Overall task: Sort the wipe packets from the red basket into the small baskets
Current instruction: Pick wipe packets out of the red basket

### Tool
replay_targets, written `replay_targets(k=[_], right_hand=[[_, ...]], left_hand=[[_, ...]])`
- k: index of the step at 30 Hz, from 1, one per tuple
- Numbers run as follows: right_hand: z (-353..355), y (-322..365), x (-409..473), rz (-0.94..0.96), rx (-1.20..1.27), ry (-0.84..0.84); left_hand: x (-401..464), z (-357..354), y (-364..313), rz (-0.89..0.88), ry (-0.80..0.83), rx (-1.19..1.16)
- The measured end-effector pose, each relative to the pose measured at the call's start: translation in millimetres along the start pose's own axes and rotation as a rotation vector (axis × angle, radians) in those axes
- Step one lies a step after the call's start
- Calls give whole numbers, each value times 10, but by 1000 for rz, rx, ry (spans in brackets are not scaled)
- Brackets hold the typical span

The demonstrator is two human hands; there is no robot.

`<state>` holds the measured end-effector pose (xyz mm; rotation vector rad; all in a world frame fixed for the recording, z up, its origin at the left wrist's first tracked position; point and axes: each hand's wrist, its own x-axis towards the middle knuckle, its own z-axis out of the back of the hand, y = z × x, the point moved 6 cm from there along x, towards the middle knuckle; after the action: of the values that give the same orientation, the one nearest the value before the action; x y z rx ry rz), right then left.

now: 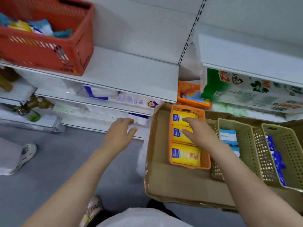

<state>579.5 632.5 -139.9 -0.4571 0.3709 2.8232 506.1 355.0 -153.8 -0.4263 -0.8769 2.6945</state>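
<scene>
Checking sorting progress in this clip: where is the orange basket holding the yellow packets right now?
In the head view, right of centre, the orange basket sits in the cardboard box, left of two beige baskets, with the right hand on its yellow packets.

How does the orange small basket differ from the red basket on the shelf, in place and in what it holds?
The red basket stands up on a white shelf; the orange basket sits low in a cardboard box. The red basket is much bigger. It holds a loose mix of packets in several colours; the orange basket holds only yellow packets in a row, with the right hand on them. Both have perforated walls.
</scene>
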Motion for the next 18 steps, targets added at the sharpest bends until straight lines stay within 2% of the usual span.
replay_targets(k=[5,8,12,18], right_hand=[[467,1063,-291,79,104,-351],[596,1788,-467,133,178,-484],[691,2660,-491,207,236,-535],[756,3599,-18,307,238,-528]], left_hand=[[-253,1336,626,-175,-236,212],[-342,2033,958,-248,-340,325],[-320,2759,1400,-294,-397,395],[6,3312,1852,-285,-446,307]])
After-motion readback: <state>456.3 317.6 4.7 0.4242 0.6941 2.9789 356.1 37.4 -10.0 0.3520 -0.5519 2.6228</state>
